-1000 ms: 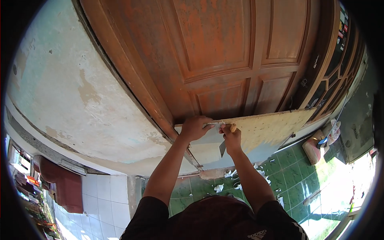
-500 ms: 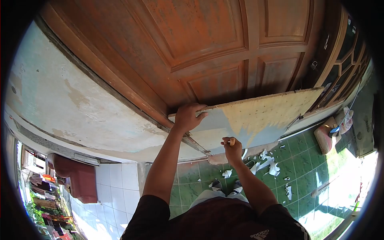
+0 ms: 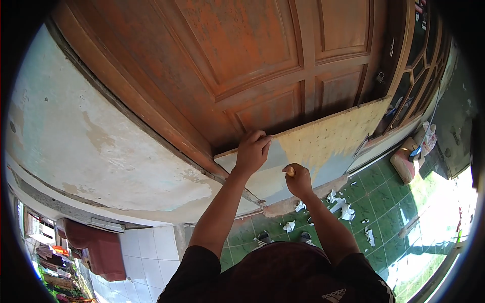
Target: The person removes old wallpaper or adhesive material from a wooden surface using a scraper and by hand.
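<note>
A wooden board (image 3: 336,129), part bare yellowish wood and part grey-white covering with a ragged border, leans upright across the foot of a brown panelled door (image 3: 242,48). My left hand (image 3: 252,153) is at its top edge, left of the middle, with bent fingers closed on that edge; the fingertips are partly hidden. Lower and to the right, in front of the grey-white part, my right hand (image 3: 300,181) is closed around a short light-wood handle (image 3: 290,171). The rest of that tool is hidden, so its kind cannot be told.
White torn scraps (image 3: 346,211) litter the green tiled floor (image 3: 379,189) near my feet. A worn plaster wall (image 3: 101,136) runs along the left. A reddish-brown sofa (image 3: 103,250) stands lower left. At the right lie a cushion-like bundle (image 3: 403,165) and a padlock (image 3: 380,77) hangs on the door.
My left hand has shifted right along the board's top edge, and its fingers are more curled. My right hand has risen slightly, turning the handle. The view has shifted a little.
</note>
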Available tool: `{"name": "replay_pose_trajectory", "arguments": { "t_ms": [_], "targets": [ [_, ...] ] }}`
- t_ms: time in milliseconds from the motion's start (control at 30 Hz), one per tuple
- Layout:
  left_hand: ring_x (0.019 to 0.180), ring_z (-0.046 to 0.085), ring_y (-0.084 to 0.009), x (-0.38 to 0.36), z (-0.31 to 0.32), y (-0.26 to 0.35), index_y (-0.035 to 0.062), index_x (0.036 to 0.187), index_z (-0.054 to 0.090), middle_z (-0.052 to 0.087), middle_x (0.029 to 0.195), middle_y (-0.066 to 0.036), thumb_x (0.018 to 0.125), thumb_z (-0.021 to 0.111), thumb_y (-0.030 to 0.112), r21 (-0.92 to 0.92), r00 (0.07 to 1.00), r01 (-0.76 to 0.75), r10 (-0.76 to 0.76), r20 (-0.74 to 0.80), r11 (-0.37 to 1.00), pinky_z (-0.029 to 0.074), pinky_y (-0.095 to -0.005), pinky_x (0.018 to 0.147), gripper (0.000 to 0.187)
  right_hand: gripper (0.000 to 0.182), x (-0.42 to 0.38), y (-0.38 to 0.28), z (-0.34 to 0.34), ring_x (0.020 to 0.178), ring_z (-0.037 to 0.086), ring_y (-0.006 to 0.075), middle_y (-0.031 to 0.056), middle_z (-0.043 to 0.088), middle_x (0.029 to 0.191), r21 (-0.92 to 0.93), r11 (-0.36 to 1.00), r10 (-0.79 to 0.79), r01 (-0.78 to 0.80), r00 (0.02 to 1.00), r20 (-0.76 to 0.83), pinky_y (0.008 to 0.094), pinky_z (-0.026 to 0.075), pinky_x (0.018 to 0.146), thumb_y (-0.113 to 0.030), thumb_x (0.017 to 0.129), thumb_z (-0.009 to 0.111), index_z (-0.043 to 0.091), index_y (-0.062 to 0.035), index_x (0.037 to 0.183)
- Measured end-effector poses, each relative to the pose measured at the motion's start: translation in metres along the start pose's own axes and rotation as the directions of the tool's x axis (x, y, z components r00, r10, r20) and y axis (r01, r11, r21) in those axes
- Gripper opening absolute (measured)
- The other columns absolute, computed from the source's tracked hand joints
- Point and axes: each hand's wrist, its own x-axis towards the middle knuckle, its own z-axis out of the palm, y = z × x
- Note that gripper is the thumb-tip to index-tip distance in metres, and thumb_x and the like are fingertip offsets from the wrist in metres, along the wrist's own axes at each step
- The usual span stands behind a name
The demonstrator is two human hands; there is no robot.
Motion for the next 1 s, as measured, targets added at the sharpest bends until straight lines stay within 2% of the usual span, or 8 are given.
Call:
{"name": "replay_pose_trajectory", "arguments": {
  "t_ms": [33, 133, 433, 533, 633, 733, 867, 1000],
  "targets": [
    [0.095, 0.067, -0.0300, -0.003, 0.004, -0.003, 0.0044, 0.109, 0.080, 0.069, 0.102, -0.008, 0.091, 0.079, 0.007, 0.018, 0.999, -0.035, 0.036, -0.014, 0.999, 0.056, -0.0422, 0.082, 0.018, 0.006, -0.004, -0.003, -0.001, 0.075, 0.075, 0.0351, 0.0148, 0.075, 0.081, 0.033, 0.993, 0.113, -0.114, 0.993, 0.043, 0.0404, 0.059, 0.072, -0.007, 0.089, 0.074, 0.077, -0.0033, 0.093],
    [0.096, 0.065, -0.0277, -0.007, 0.015, -0.010, 0.0039, 0.102, 0.080, 0.068, 0.102, -0.006, 0.089, 0.077, 0.004, 0.061, 0.989, -0.117, 0.122, -0.087, 0.991, 0.055, -0.0415, 0.085, 0.014, 0.012, -0.009, -0.013, 0.000, 0.073, 0.074, 0.0310, 0.0153, 0.075, 0.081, 0.092, 0.967, 0.228, -0.240, 0.966, 0.118, 0.0394, 0.058, 0.070, -0.013, 0.091, 0.079, 0.077, -0.0019, 0.094],
    [0.102, 0.063, -0.0242, -0.015, 0.021, -0.025, 0.0032, 0.100, 0.076, 0.068, 0.105, -0.005, 0.086, 0.075, 0.007, 0.187, 0.939, -0.305, 0.328, -0.107, 0.934, 0.054, -0.0392, 0.088, 0.015, 0.029, -0.002, -0.044, -0.001, 0.070, 0.070, 0.0283, 0.0166, 0.073, 0.079, 0.020, 0.976, 0.219, -0.218, 0.974, -0.066, 0.0395, 0.056, 0.069, -0.027, 0.094, 0.083, 0.076, 0.0004, 0.091],
    [0.107, 0.061, -0.0249, -0.018, 0.022, -0.026, 0.0044, 0.104, 0.074, 0.067, 0.110, -0.004, 0.088, 0.074, 0.010, 0.224, 0.943, -0.303, 0.325, -0.072, 0.926, 0.051, -0.0411, 0.092, 0.017, 0.032, 0.014, -0.054, -0.004, 0.075, 0.071, 0.0244, 0.0123, 0.075, 0.084, 0.020, 0.947, 0.322, -0.322, 0.946, -0.022, 0.0392, 0.055, 0.072, -0.031, 0.097, 0.081, 0.076, 0.0006, 0.092],
    [0.114, 0.059, -0.0260, -0.022, 0.021, -0.031, 0.0048, 0.106, 0.073, 0.066, 0.115, -0.004, 0.089, 0.072, 0.011, 0.196, 0.944, -0.318, 0.329, -0.025, 0.928, 0.048, -0.0433, 0.097, 0.018, 0.034, 0.036, -0.047, 0.016, 0.081, 0.070, 0.0190, 0.0060, 0.074, 0.089, 0.557, 0.704, 0.509, -0.441, 0.860, 0.037, 0.0370, 0.052, 0.070, -0.035, 0.100, 0.079, 0.075, -0.0018, 0.092],
    [0.119, 0.057, -0.0267, -0.025, 0.017, -0.037, 0.0042, 0.108, 0.072, 0.066, 0.118, -0.005, 0.088, 0.071, 0.009, 0.138, 0.937, -0.350, 0.347, 0.042, 0.927, 0.047, -0.0438, 0.100, 0.021, 0.033, 0.058, -0.076, 0.015, 0.083, 0.068, 0.0140, 0.0026, 0.073, 0.091, 0.649, 0.435, 0.640, -0.624, 0.722, 0.265, 0.0329, 0.047, 0.067, -0.037, 0.101, 0.078, 0.072, -0.0056, 0.092],
    [0.117, 0.057, -0.0269, -0.024, 0.008, -0.037, 0.0056, 0.113, 0.074, 0.066, 0.118, -0.005, 0.083, 0.076, 0.005, 0.074, 0.920, -0.392, 0.389, 0.043, 0.917, 0.046, -0.0432, 0.098, 0.030, 0.028, 0.069, -0.056, 0.041, 0.069, 0.056, 0.0108, 0.0021, 0.064, 0.080, 0.631, 0.533, 0.584, -0.563, 0.785, 0.206, 0.0300, 0.042, 0.062, -0.032, 0.100, 0.078, 0.068, -0.0078, 0.090],
    [0.114, 0.058, -0.0285, -0.026, 0.000, -0.039, 0.0054, 0.118, 0.074, 0.066, 0.118, -0.006, 0.085, 0.078, 0.006, 0.000, 0.895, -0.441, 0.440, 0.073, 0.898, 0.048, -0.0435, 0.096, 0.033, 0.025, 0.064, -0.045, 0.051, 0.065, 0.050, 0.0103, 0.0009, 0.060, 0.076, 0.721, 0.486, 0.532, -0.494, 0.822, 0.204, 0.0301, 0.041, 0.061, -0.026, 0.100, 0.076, 0.067, -0.0066, 0.087]
  ]
}}
